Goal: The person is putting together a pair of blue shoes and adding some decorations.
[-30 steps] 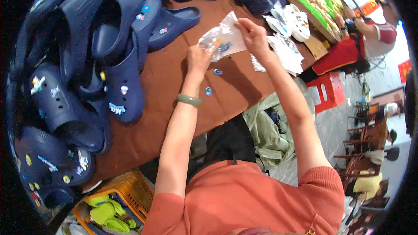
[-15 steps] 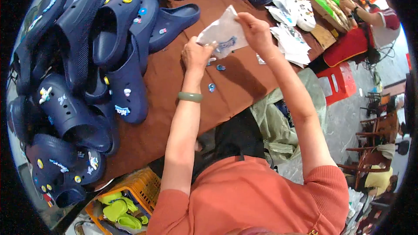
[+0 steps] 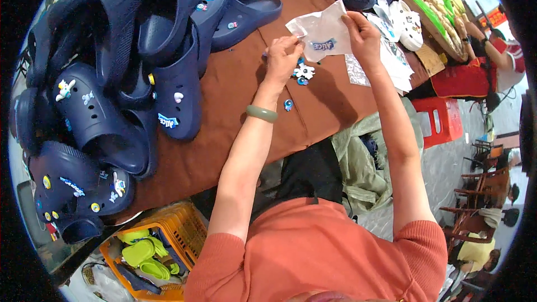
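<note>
Head view: my left hand (image 3: pixel 283 60) and right hand (image 3: pixel 364 40) pinch a translucent bag (image 3: pixel 323 27) near charms (image 3: pixel 304 71); navy clogs (image 3: pixel 184 109) crowd my left.

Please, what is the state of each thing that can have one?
Clear plastic bag: held, blue lettered charm inside
Left hand: closed on bag's left edge
Right hand: closed on its right edge
Round blue charm: loose on brown cloth
Navy clogs: heaped, several decorated
Orange crate: holding lime-green clogs
</note>
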Demonstrator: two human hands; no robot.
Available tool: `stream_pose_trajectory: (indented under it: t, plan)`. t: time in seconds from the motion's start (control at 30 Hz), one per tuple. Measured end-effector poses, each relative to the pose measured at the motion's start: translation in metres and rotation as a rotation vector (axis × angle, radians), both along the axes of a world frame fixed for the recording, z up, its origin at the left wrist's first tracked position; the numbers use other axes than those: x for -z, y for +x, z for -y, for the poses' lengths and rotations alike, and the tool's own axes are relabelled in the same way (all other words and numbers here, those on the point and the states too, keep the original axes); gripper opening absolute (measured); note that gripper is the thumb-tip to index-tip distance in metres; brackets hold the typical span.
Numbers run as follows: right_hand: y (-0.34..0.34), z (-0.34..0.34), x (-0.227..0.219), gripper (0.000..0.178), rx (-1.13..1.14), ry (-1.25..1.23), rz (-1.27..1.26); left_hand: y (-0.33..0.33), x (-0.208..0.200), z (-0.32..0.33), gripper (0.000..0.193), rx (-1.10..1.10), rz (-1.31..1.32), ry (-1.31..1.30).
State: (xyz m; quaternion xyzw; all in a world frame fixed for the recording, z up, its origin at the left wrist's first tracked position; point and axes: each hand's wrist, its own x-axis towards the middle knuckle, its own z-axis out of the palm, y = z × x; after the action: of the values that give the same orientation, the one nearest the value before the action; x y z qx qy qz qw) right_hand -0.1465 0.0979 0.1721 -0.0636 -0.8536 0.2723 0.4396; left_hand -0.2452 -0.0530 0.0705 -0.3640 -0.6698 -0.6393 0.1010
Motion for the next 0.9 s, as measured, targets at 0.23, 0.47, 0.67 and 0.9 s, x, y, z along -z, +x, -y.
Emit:
stream_pose_trajectory:
  t: [0.23, 0.47, 0.67, 0.9]
  plan:
    - [-0.006, 0.015, -0.001, 0.018, -0.168, -0.486, -0.004, 0.002, -0.003, -0.003, 0.03, 0.527, 0.494, 0.115]
    - [-0.022, 0.036, 0.002, 0.02, -0.295, -0.584, 0.046, 0.004, -0.007, 0.002, 0.037, 0.584, 0.553, 0.119]
    - [-0.021, 0.056, -0.005, 0.018, -0.501, -0.776, 0.117, 0.004, -0.003, 0.002, 0.02, 0.477, 0.484, 0.007]
    - [-0.016, 0.016, -0.002, 0.018, -0.312, -0.668, -0.135, -0.007, 0.002, 0.002, 0.015, 0.363, 0.45, -0.069]
